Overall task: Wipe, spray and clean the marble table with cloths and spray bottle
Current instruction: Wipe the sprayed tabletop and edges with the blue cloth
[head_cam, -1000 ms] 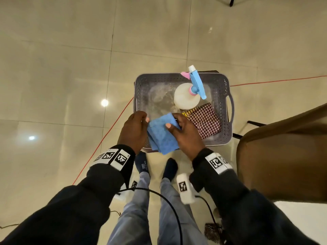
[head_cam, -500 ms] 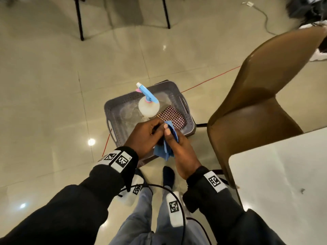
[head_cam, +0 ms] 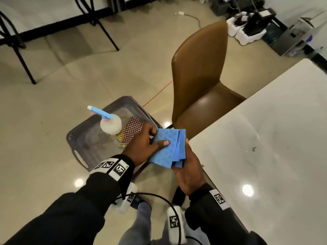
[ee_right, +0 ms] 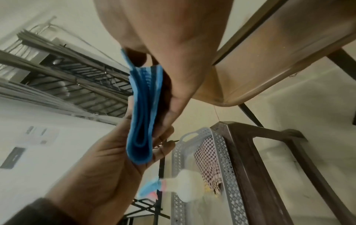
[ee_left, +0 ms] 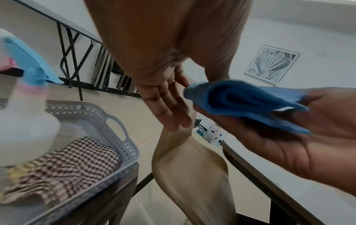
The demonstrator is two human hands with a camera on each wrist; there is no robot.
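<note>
A folded blue cloth is held between both hands, just off the near corner of the white marble table. My left hand has its thumb flat on top of the cloth, its fingers at the left edge. From below, my right hand holds the cloth; the right wrist view shows the blue cloth pinched between this hand's thumb and fingers. The white spray bottle with a blue trigger stands in a grey basket, next to a checked cloth.
A brown chair stands between the basket and the table. The basket sits on a dark brown stool. A small speck lies on the tabletop. Black chair legs and boxes stand further off.
Both hands have lifted the blue cloth away from the basket and carried it right, to the table corner. The cloth now shows flatter and folded, and my view has swung towards the table.
</note>
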